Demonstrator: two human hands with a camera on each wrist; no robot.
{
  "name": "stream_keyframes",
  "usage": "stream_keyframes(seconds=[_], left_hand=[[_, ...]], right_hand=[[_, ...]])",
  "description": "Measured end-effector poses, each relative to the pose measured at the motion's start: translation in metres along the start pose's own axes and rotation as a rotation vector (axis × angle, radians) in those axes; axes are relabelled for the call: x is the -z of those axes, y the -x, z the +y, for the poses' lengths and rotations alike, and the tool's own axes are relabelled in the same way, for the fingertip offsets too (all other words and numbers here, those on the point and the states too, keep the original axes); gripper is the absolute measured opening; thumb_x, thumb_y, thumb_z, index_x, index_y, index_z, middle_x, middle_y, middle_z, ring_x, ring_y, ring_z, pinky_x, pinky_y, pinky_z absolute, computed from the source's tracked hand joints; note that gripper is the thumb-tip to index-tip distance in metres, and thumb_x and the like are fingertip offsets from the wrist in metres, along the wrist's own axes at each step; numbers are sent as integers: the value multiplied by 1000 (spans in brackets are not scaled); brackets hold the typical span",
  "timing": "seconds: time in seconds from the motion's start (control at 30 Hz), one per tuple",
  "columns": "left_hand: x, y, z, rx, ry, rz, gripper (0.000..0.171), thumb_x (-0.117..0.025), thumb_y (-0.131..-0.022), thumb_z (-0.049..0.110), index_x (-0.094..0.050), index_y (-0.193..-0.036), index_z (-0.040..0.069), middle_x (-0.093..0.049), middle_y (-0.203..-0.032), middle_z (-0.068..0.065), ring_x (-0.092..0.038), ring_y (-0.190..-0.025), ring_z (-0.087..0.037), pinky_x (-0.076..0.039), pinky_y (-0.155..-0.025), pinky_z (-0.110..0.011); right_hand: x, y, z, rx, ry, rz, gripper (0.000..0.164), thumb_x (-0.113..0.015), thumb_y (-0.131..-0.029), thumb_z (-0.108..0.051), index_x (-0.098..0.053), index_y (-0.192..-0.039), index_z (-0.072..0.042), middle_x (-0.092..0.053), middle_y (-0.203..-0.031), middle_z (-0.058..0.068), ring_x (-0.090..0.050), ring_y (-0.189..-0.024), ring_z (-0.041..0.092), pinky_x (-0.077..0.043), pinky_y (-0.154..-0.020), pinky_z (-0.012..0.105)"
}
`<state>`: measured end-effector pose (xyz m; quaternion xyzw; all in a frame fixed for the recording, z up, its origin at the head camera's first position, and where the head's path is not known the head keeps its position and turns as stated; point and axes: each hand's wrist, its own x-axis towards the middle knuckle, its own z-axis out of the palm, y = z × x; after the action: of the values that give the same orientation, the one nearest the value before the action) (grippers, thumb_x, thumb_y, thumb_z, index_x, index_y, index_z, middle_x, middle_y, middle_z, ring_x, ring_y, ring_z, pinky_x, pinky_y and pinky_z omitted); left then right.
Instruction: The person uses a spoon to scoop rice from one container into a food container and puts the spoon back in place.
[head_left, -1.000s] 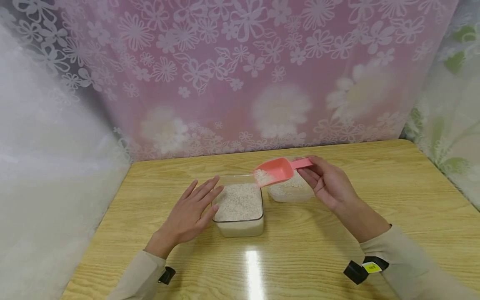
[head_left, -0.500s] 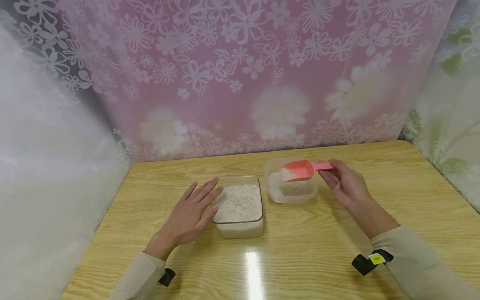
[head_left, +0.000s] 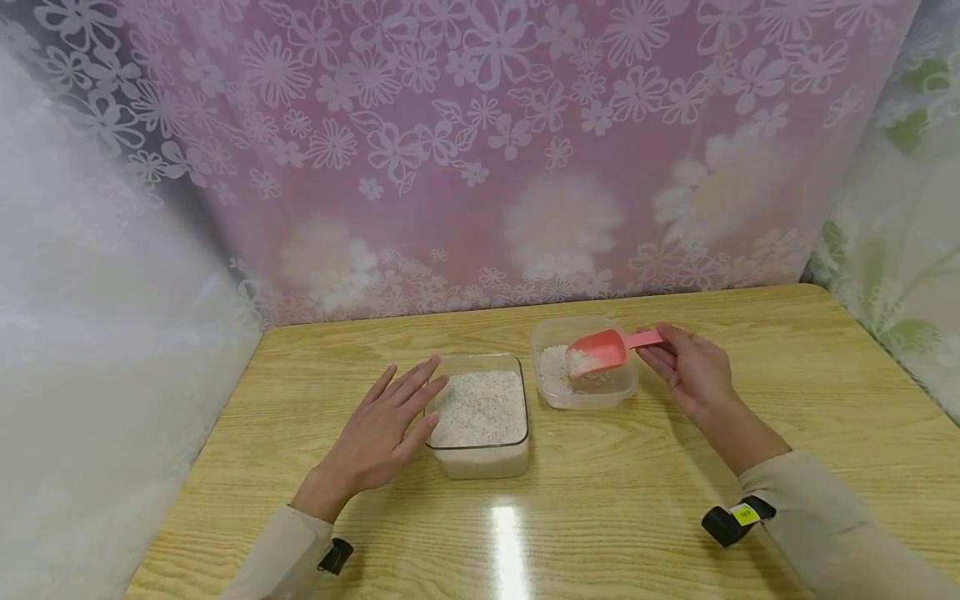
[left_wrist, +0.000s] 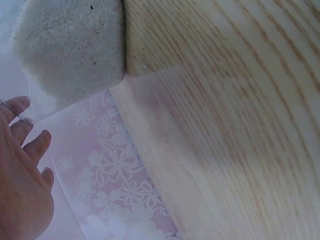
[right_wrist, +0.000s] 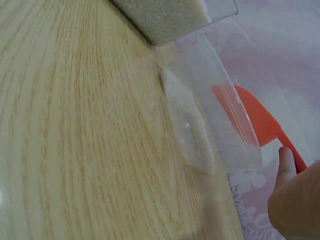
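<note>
My right hand (head_left: 693, 371) pinches the handle of a pink scoop (head_left: 611, 348), which carries some white rice in its front end. The scoop is over the small clear plastic tub (head_left: 553, 398), its tip tilted down toward the rice lying in there. In the right wrist view the orange-looking scoop (right_wrist: 257, 117) dips partly behind the tub's wall. Left of the tub stands a larger clear container (head_left: 483, 462) filled high with rice (head_left: 480, 407). At that container's left rim my left hand (head_left: 382, 433) rests with fingers straight and spread.
Both containers stand on a wood-grain table (head_left: 615, 517). A pink flowered curtain (head_left: 465, 167) hangs behind the table's back edge, with pale sheets at the left and right. Dark straps (head_left: 738, 521) sit on both sleeves.
The scoop with rice has moved right, from beside the large container's rim to over the small tub, then tipped lower there. My left hand has stayed in place.
</note>
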<state>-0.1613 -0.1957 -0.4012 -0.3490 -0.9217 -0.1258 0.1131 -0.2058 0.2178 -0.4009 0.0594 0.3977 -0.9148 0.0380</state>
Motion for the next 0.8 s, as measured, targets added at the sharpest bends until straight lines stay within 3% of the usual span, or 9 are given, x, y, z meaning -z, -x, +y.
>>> stream_keyframes(seconds=[0.23,0.63,0.8], left_hand=[[0,0,0,1,6,0,52,-33,-104,40,-35,-150,17,-18,-158,0,-18,-142,-14,-7,-117,-43],[-1,0,0,3,10,2,51,-33,-104,39,-34,-150,16,-18,-158,-1,-18,-142,-14,-7,-117,-44],[-1,0,0,7,12,1,51,-34,-104,39,-35,-150,16,-19,-158,-1,-18,-142,-14,-7,-117,-44]], right_hand=[[-4,-1,3,64,83,4,21,-60,-95,-8,-50,-107,7,-70,-96,15,-69,-89,22,-53,-83,30],[-4,-3,-3,91,87,21,16,-62,-93,-6,-57,-103,5,-71,-95,17,-70,-87,23,-53,-81,31],[-5,-3,-7,114,142,33,18,-61,-94,-8,-53,-103,5,-71,-95,15,-70,-86,21,-54,-79,30]])
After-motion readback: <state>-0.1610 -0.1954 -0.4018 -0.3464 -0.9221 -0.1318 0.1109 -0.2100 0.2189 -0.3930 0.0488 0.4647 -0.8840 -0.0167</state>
